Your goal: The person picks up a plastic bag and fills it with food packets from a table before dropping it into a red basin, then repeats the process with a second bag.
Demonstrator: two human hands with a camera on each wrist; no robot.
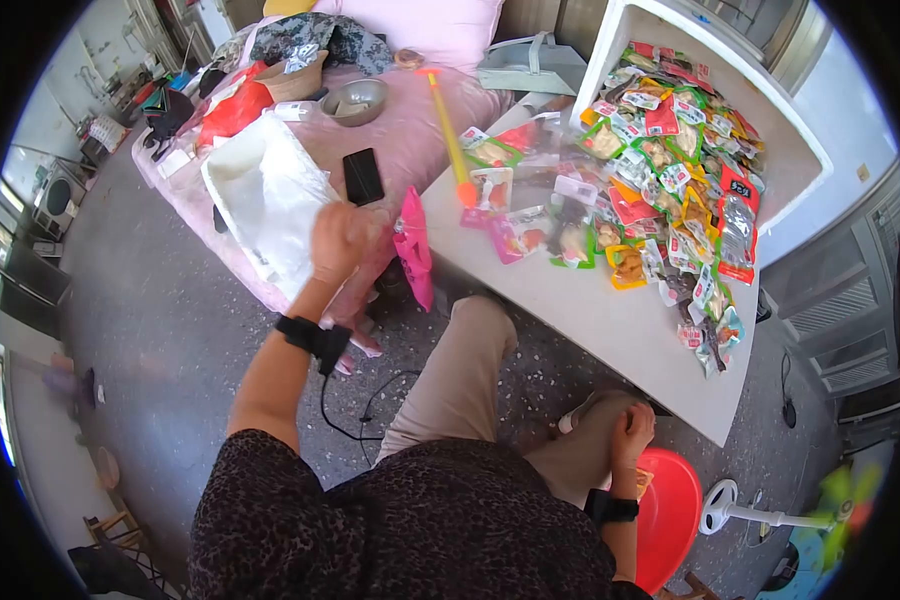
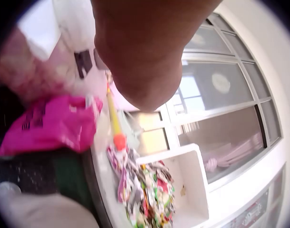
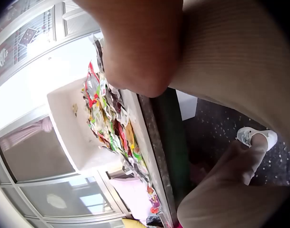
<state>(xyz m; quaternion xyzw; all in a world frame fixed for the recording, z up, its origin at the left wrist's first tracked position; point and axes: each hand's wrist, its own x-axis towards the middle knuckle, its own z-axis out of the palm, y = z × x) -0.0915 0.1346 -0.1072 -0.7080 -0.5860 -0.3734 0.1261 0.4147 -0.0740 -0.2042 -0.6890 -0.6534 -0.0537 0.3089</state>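
Observation:
My left hand (image 1: 342, 240), blurred, is raised over the bed's edge, beside a white box lined with plastic (image 1: 270, 190) and below a black phone (image 1: 363, 176). Its fingers are hidden, so I cannot tell whether they hold anything. A pink plastic bag (image 1: 412, 250) hangs at the table corner, to the right of this hand. Down by the table's front edge, my right hand (image 1: 632, 435) rests on my right knee. Many small packaged snacks (image 1: 660, 170) spill from a white foam box (image 1: 795, 150) lying on its side onto the white table (image 1: 610, 330).
A yellow stick with orange ends (image 1: 450, 135) lies across the table's left corner. On the pink bed are a metal bowl (image 1: 355, 102) and a red bag (image 1: 235, 110). A red basin (image 1: 670, 515) stands by my right arm, near a small fan (image 1: 845, 505).

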